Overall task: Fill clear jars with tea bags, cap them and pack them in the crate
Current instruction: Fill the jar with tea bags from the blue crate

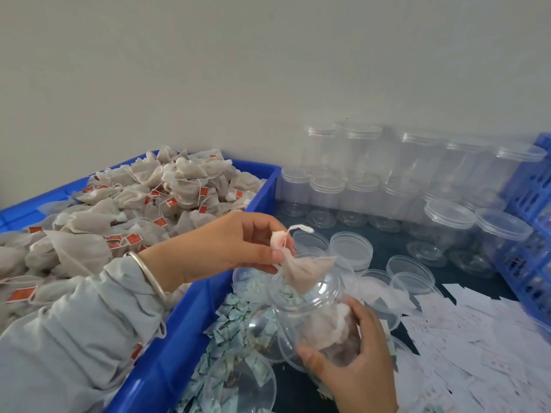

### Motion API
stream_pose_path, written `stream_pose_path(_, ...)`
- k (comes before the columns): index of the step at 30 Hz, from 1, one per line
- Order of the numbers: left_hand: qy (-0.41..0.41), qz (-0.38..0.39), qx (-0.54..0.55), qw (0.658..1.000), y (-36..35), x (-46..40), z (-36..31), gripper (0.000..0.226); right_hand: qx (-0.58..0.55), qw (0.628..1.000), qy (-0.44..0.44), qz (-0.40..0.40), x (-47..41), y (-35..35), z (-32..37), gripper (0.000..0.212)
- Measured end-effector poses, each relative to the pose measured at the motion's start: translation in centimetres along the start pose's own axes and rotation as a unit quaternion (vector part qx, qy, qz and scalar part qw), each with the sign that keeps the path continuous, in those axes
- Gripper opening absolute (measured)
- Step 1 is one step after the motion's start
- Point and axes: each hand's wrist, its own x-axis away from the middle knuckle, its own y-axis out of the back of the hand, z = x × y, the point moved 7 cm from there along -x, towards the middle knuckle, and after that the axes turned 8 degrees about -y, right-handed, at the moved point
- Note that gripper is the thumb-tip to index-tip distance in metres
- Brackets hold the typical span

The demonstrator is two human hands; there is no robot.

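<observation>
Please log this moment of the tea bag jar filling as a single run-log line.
step: filling | left hand: pinches tea bag at jar mouth | right hand: grips jar, uncapped, partly filled | blue bin: stocked

You see a glossy clear plastic jar [316, 320], a matt gauzy mesh tea bag [304, 271], a smooth blue plastic bin [179, 332], and a polished metal bangle [149, 272].

Left hand [235, 248] raised, fingertips pinched; sleeved forearm enters from left. Right hand [354, 356] near, below it, fingers curled.
</observation>
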Motion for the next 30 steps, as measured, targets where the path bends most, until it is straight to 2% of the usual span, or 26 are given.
stream_pose_path(3,-0.003,-0.041,-0.013,0.999,1.2,0.0,0.0,0.018,-0.014,1.0,-0.013,-0.014,0.1,0.2,0.4,0.084)
stream_pose_path(6,-0.004,-0.119,0.008,0.993,3.2,0.2,-0.1,0.02,-0.013,0.999,-0.032,-0.005,-0.1,0.4,-0.1,0.084)
stream_pose_path(10,0.0,-0.216,-0.008,0.976,6.0,0.6,-0.1,0.007,-0.054,0.997,-0.05,-0.026,0.0,0.9,-0.2,0.088)
stream_pose_path(12,0.014,-0.279,-0.01,0.96,8.1,1.1,0.3,0.019,-0.094,0.993,-0.043,-0.061,0.3,1.5,-0.2,0.091)
stream_pose_path(14,0.033,-0.331,-0.023,0.943,10.2,1.8,0.9,0.023,-0.1,0.992,-0.063,-0.047,0.3,1.2,-0.5,0.091)
stream_pose_path(16,0.066,-0.366,-0.114,0.921,12.2,2.5,1.7,0.017,-0.057,0.993,-0.097,-0.025,0.2,0.8,-1.4,0.093)
stream_pose_path(17,0.089,-0.37,-0.211,0.901,13.2,2.8,2.0,0.015,-0.041,0.993,-0.103,-0.027,0.1,0.9,-1.8,0.093)
stream_pose_path(19,0.142,-0.325,-0.416,0.837,14.0,3.1,2.8,0.013,-0.034,0.994,-0.097,-0.034,-0.1,1.3,-1.7,0.09)
stream_pose_path(21,0.195,-0.237,-0.514,0.801,13.8,3.1,4.9,0.021,-0.042,0.994,-0.098,-0.035,-0.1,1.5,-1.2,0.095)
stream_pose_path(23,0.255,-0.154,-0.554,0.777,13.3,3.5,7.7,0.032,-0.044,0.993,-0.102,-0.041,-0.1,1.7,-1.1,0.099)
stream_pose_path(25,0.303,-0.092,-0.599,0.736,13.1,4.1,9.7,0.036,-0.041,0.993,-0.105,-0.042,-0.2,1.8,-1.4,0.099)
stream_pose_path(27,0.331,-0.074,-0.622,0.706,13.4,4.4,10.5,0.039,-0.036,0.994,-0.101,-0.039,-0.3,1.7,-1.5,0.103)
stream_pose_path(30,0.336,-0.087,-0.628,0.696,13.8,4.4,10.4,0.033,-0.02,0.994,-0.105,-0.029,-0.1,1.4,-1.7,0.116)
